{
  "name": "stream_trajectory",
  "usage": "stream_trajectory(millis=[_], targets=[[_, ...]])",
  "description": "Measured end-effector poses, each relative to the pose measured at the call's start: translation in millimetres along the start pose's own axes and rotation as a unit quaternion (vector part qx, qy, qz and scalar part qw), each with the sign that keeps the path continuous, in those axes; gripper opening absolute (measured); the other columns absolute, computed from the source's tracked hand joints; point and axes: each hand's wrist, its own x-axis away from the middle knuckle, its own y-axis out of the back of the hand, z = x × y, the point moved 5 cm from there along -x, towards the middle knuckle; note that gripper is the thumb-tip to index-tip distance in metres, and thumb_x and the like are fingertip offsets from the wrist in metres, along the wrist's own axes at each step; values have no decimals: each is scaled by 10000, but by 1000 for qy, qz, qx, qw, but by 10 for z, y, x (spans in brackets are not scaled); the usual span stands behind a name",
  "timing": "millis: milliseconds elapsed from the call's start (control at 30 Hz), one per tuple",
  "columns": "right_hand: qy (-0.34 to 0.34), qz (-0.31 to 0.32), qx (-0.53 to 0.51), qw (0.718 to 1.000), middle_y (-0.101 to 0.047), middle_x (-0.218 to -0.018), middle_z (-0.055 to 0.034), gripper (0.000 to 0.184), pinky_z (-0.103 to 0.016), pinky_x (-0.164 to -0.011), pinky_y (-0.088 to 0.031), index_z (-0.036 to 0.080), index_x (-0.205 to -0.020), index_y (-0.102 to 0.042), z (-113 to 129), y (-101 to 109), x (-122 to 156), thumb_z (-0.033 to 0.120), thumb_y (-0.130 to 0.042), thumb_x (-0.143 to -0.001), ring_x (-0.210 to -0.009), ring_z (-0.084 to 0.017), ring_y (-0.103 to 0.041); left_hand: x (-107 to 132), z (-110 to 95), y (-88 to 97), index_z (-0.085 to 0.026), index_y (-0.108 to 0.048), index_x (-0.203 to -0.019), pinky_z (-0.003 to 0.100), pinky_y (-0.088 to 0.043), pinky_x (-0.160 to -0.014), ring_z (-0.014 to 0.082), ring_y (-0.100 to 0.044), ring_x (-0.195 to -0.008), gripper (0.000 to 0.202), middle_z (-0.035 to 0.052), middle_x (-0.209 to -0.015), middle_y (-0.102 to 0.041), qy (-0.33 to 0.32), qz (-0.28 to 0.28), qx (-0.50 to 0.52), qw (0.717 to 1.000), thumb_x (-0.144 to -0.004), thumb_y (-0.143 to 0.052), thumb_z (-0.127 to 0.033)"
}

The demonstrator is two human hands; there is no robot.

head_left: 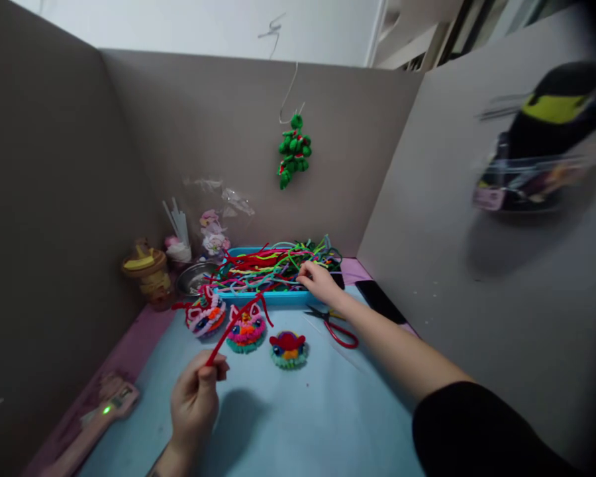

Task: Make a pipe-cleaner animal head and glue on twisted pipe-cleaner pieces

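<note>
Two bare hands show in the head view, above a purple-pink desk (146, 329) spread with a pale blue sheet (318, 411). The left hand (195, 401), toward the desk's front edge, has thumb and fingers closed on the lower end of a slim, fuzzy red stem (233, 327), which slants up and rightward, its far end bent down. The right hand (322, 283) is at the front right part of a bright blue rectangular tray (278, 299), near the desk's back edge, heaped with fuzzy multicoloured stems (253, 268); its fingers are bunched nearly together, and I cannot tell whether they grip anything. Three small, rounded, fuzzy multicoloured figures (289, 351) lie before the tray's front edge. Red-handled scissors (346, 338) lie off its front right corner, and a flat black rectangular device (380, 303) lies along the desk's right edge.
</note>
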Motion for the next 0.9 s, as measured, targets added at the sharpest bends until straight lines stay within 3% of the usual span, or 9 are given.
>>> stream_trajectory(millis=[133, 233, 300, 367, 433, 533, 633, 733, 900], targets=[[-6, -22, -102, 994, -518, -615, 12, 249, -234, -586, -366, 166, -629, -536, 430, 202, 529, 286, -472, -837, -608, -119, -473, -111, -174, -130, -161, -625, -748, 231, -446, -529, 127, -541, -549, 333, 22, -624, -589, -55, 105, -47, 992, -856, -459, -428], [20, -69, -145, 987, -531, -714, -2, 151, -238, -608, -389, 164, -848, -594, 855, 275, 1018, 276, -493, -835, -649, -123, -483, -68, -472, -273, -161, -593, -668, 228, -426, -545, 129, -535, -562, 345, 16, -594, -572, -66, 171, -104, 978, -863, -436, -399], [57, -87, -150, 983, -539, -789, -15, 293, -250, -647, -417, 176, -1110, -549, 1151, 258, 1344, 236, -507, -826, -681, -130, -498, 83, -689, -367, -165, -605, -687, 220, -404, -541, 122, -524, -557, 326, 11, -603, -584, -78, 212, -137, 964, -864, -432, -377], [105, -60, -134, 984, -558, -839, -32, 389, -270, -692, -437, 197, -1216, -497, 1412, 162, 1633, 223, -506, -828, -715, -142, -511, 319, -855, -439, -172, -613, -681, 222, -388, -552, 119, -512, -549, 316, 6, -590, -577, -104, 260, -177, 944, -861, -441, -368], [137, -40, -115, 983, -585, -887, -55, 334, -287, -735, -448, 208, -1175, -531, 1572, 46, 1869, 215, -477, -845, -771, -157, -533, 574, -939, -444, -178, -612, -660, 239, -390, -598, 130, -521, -582, 310, 19, -612, -590, -136, 282, -217, 924, -855, -453, -360], [158, -29, -84, 983, -623, -877, -73, 223, -306, -776, -453, 207, -1005, -603, 1629, -135, 2097, 212, -423, -874, -829, -177, -565, 855, -903, -344, -190, -634, -701, 257, -407, -652, 151, -548, -640, 273, 44, -674, -627, -141, 265, -223, 927, -844, -464, -349], [177, -65, -106, 976, -641, -864, -71, 215, -318, -786, -463, 214, -979, -595, 1576, -244, 2198, 190, -410, -871, -833, -179, -582, 986, -733, -267, -190, -646, -835, 260, -429, -630, 154, -557, -651, 234, 61, -773, -655, -75, 250, -152, 953, -819, -490, -364], [161, -125, -148, 968, -634, -863, -71, 221, -330, -784, -472, 219, -986, -577, 1492, -270, 2254, 183, -398, -862, -845, -179, -586, 1028, -562, -277, -169, -638, -812, 267, -439, -593, 154, -554, -606, 289, 52, -694, -632, 17, 228, -63, 972, -813, -481, -412], [66, -111, -271, 954, -607, -778, -41, 161, -316, -695, -483, 214, -903, -575, 1316, -378, 2290, 279, -434, -862, -700, -153, -581, 1040, -326, -379, -122, -604, -1045, 222, -394, -455, 132, -547, -587, 479, 88, -846, -656, 203, 195, 38, 959, -745, -554, -491]])
